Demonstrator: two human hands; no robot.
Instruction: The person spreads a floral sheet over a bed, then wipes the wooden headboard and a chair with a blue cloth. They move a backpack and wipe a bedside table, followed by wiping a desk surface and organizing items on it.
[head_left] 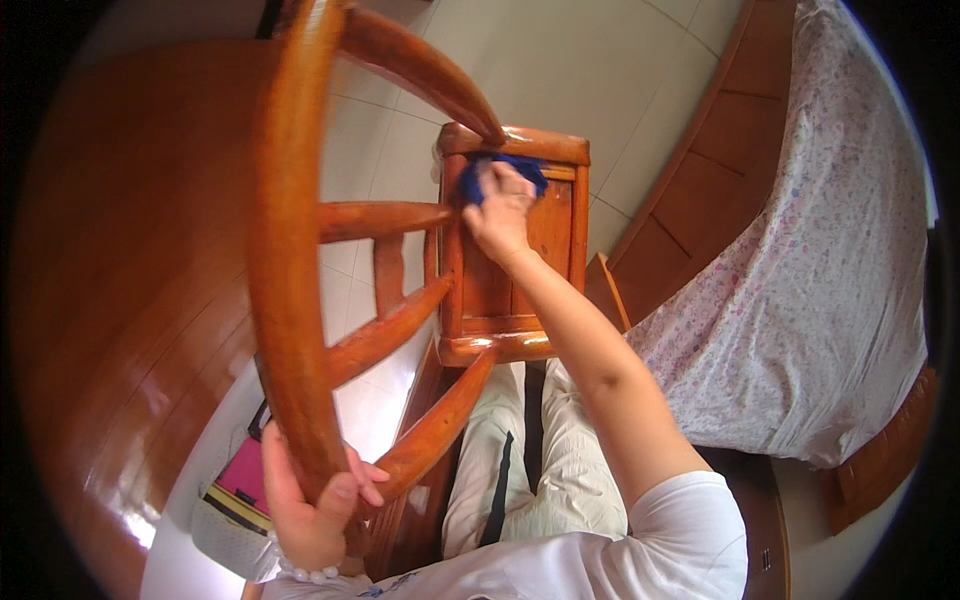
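A varnished wooden chair [545, 235] stands tilted in front of me, its seat panel facing me and its curved back frame reaching toward the left. My left hand [318, 505], with a white bead bracelet at the wrist, is wrapped round the lower end of the back frame's thick rail. My right hand [500, 215] stretches out to the far end of the seat. Bunched under its fingers is a dark blue cloth [533, 170], pressed against the panel near the far edge rail. Slight blur covers the right fingertips.
A large brown wooden tabletop [130, 280] fills the left side. Below it sits a pink and yellow package [243, 470]. On the right, a flowered cloth [770, 300] drapes over wooden furniture [700, 180]. Pale floor tiles [560, 60] lie beyond the chair; my legs are just below the seat.
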